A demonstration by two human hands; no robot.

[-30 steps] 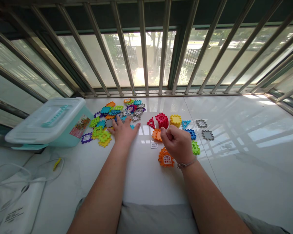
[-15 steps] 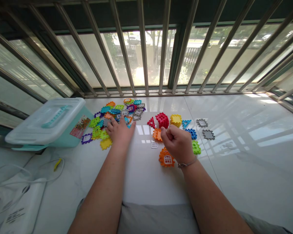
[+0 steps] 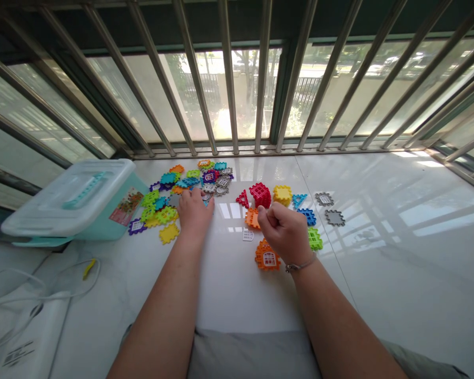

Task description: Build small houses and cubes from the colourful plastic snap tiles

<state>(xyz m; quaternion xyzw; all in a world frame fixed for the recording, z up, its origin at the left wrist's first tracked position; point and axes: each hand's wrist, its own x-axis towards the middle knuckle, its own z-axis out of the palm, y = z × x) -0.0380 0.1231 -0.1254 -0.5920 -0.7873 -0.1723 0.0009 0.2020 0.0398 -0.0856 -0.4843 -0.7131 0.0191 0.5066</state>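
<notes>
My left hand [image 3: 193,211] rests palm down at the right edge of a pile of coloured interlocking plastic tiles [image 3: 169,192], its fingers curled over pieces there; what they grip is hidden. My right hand [image 3: 285,231] is closed in a loose fist above an orange tile [image 3: 253,218], beside a red cube built from tiles [image 3: 260,194]. An orange house-shaped piece with a white window [image 3: 267,257] lies just under my right wrist. A small white window insert [image 3: 248,235] lies between my hands.
A yellow cube [image 3: 282,195], red [image 3: 243,199] and blue [image 3: 299,200] triangles, blue [image 3: 308,216], green [image 3: 316,239] and two grey tiles [image 3: 328,207] lie on the white sill. A teal lidded box [image 3: 75,202] stands left. Cables [image 3: 43,284] lie near left. Metal window bars [image 3: 229,79] close off the back.
My left hand has moved from flat and spread to drawn back with fingers curled over the pile's edge, shifting a few tiles. My right hand has stayed put.
</notes>
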